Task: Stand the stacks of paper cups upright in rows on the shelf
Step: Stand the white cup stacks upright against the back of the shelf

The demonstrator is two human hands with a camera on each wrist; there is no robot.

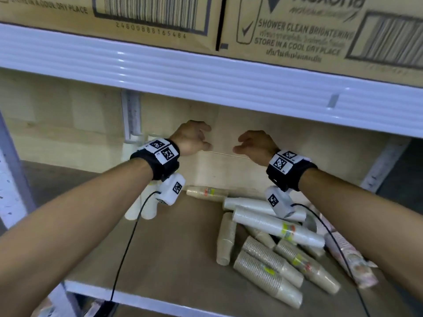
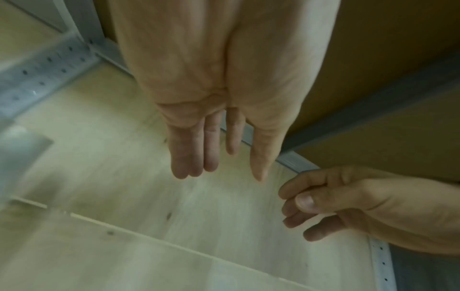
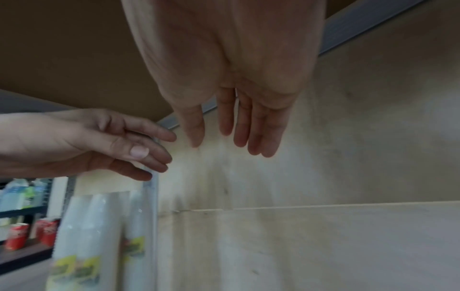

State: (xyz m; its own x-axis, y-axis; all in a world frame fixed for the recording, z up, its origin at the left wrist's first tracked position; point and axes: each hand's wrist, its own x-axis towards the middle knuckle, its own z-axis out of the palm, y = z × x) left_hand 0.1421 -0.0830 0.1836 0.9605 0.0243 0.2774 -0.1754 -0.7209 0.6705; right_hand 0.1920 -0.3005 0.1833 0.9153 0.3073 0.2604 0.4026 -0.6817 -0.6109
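Several wrapped stacks of paper cups lie in a heap on the right of the wooden shelf point(image 1: 171, 248): a long white stack point(image 1: 274, 227) on top, brown stacks point(image 1: 265, 277) in front and one brown stack point(image 1: 206, 193) at the back. White stacks point(image 1: 139, 209) stand upright at the back left, partly hidden by my left wrist; the right wrist view shows these upright white stacks point(image 3: 82, 236) too. My left hand point(image 1: 207, 138) and right hand point(image 1: 239, 145) hover side by side above the shelf, near the back panel. Both are empty with relaxed fingers point(image 2: 211, 157) point(image 3: 248, 133).
The upper shelf's white front edge point(image 1: 206, 83) runs just above my hands and carries cardboard boxes point(image 1: 297, 30). A metal post point(image 1: 11, 168) stands at the left. Red cans point(image 3: 17, 236) and bottles sit on another rack beyond.
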